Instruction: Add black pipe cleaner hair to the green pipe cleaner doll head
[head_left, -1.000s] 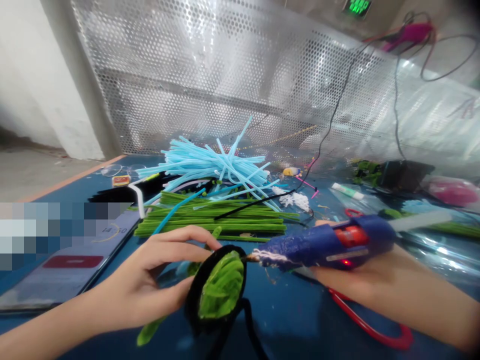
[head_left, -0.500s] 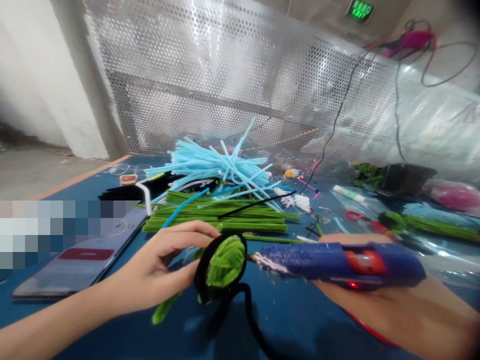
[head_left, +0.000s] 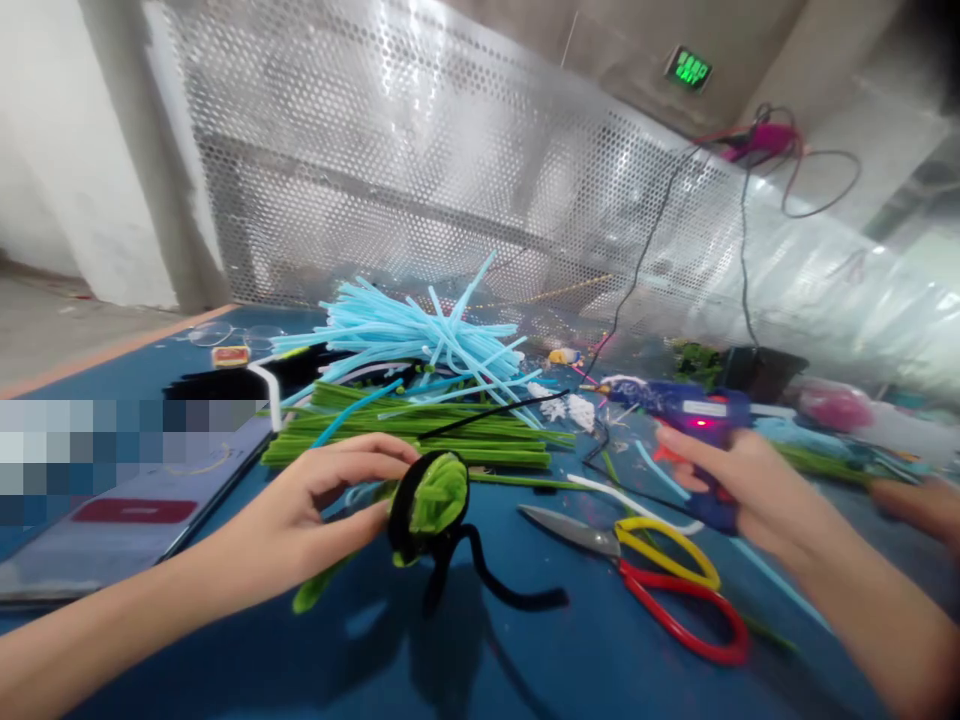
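Over the head camera I have my left hand pinching a fuzzy green and black piece between thumb and fingers, to the left of the scissors and raised off the table, with its shadow below. A black rim circles the green middle, and black tails hang from the underside, one curling out towards the scissors.

My right hand is wrapped around the handle of a blue glue gun, just beyond the scissors. The gun's light glows red and its nozzle is well apart from the piece; whether the trigger is squeezed I can't tell.

I take this to be a gluing step, with no glue going onto the piece at this instant. As I judge it, the next move calls for the left pinch to stay steady while I press the joint, or turn the rim to the nozzle if another dab is needed. I'd keep the hot tip clear of my left fingertips and of the green stems, which lie beyond the scissors and to their left.
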